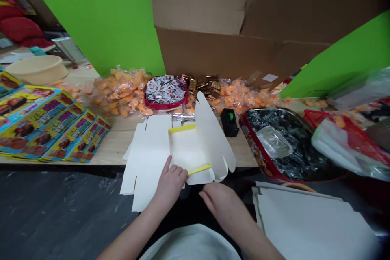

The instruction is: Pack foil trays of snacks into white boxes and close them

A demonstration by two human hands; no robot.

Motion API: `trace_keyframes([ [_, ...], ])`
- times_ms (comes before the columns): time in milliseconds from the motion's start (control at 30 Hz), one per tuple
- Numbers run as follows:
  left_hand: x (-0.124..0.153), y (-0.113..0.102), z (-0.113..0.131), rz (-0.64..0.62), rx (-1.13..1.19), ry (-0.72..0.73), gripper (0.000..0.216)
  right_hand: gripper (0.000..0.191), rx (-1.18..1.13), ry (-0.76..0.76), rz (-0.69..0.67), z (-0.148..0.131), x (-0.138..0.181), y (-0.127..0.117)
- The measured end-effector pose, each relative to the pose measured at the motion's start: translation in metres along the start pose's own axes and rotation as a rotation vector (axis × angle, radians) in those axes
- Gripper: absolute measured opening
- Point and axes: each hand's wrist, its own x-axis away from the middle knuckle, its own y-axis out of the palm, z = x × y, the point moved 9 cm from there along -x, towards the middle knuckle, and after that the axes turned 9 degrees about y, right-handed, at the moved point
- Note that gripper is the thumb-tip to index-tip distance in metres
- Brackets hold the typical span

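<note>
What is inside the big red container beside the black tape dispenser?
A heap of shiny, dark-looking plastic pieces fills much of the red container, with a clear plastic tray on top. What lies beneath is covered and cannot be seen.

Pale, plain top (191, 247); bare forearms (138, 229), ringless fingers (167, 163)

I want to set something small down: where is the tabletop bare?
Bare tabletop shows between the printed boxes and white cardboard, in front of the orange packets. A smaller patch lies in front of the tape dispenser, between the open white box and red tin. The back is crowded with those packets, white sachets and gold packets.
</note>
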Motion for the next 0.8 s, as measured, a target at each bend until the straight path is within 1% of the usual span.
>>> trace_keyframes([
  [33,-0.005,0.001,-0.001,-0.064,-0.001,-0.002,0.025,0.019,0.087,-0.043,0.009,-0.016,-0.005,-0.002],
  [100,-0.014,0.004,-0.004,-0.181,0.016,-0.022,0.027,0.022,0.262,-0.023,-0.001,-0.035,-0.025,0.003],
  [167,-0.021,0.006,-0.006,-0.272,0.047,-0.029,0.025,0.023,0.364,0.024,-0.083,-0.038,-0.050,0.017],
  [233,-0.027,0.006,-0.008,-0.322,0.067,-0.013,0.022,0.023,0.381,0.001,-0.147,-0.037,-0.065,0.026],
  [300,-0.030,0.003,-0.009,-0.338,0.079,0.008,0.020,0.023,0.389,-0.048,-0.167,-0.033,-0.069,0.027],
  [433,-0.024,-0.006,-0.002,-0.344,0.109,0.033,0.022,0.024,0.406,-0.144,-0.212,-0.030,-0.061,0.024],
  [500,-0.017,-0.010,0.005,-0.327,0.128,0.007,0.026,0.021,0.413,-0.234,-0.249,-0.038,-0.057,0.030],
  [567,-0.010,-0.008,0.009,-0.326,0.150,-0.065,0.029,0.018,0.431,-0.284,-0.262,-0.044,-0.055,0.039],
  [600,-0.006,-0.006,0.009,-0.332,0.163,-0.110,0.032,0.017,0.423,-0.303,-0.227,-0.046,-0.053,0.038],
  [633,-0.001,-0.004,0.009,-0.334,0.180,-0.149,0.034,0.016,0.389,-0.332,-0.158,-0.049,-0.048,0.033],
  [667,0.003,-0.002,0.009,-0.323,0.198,-0.173,0.035,0.015,0.324,-0.386,-0.057,-0.052,-0.040,0.023],
  [700,0.007,-0.002,0.007,-0.298,0.215,-0.179,0.035,0.017,0.233,-0.473,0.066,-0.055,-0.027,0.006],
  [733,0.011,-0.003,0.005,-0.265,0.226,-0.167,0.035,0.021,0.121,-0.577,0.215,-0.055,-0.012,-0.015],
  [767,0.015,-0.004,0.002,-0.232,0.229,-0.144,0.043,0.027,0.006,-0.653,0.378,-0.048,0.003,-0.041],
  [800,0.019,-0.004,-0.001,-0.206,0.219,-0.110,0.058,0.034,-0.102,-0.678,0.541,-0.034,0.012,-0.066],
])
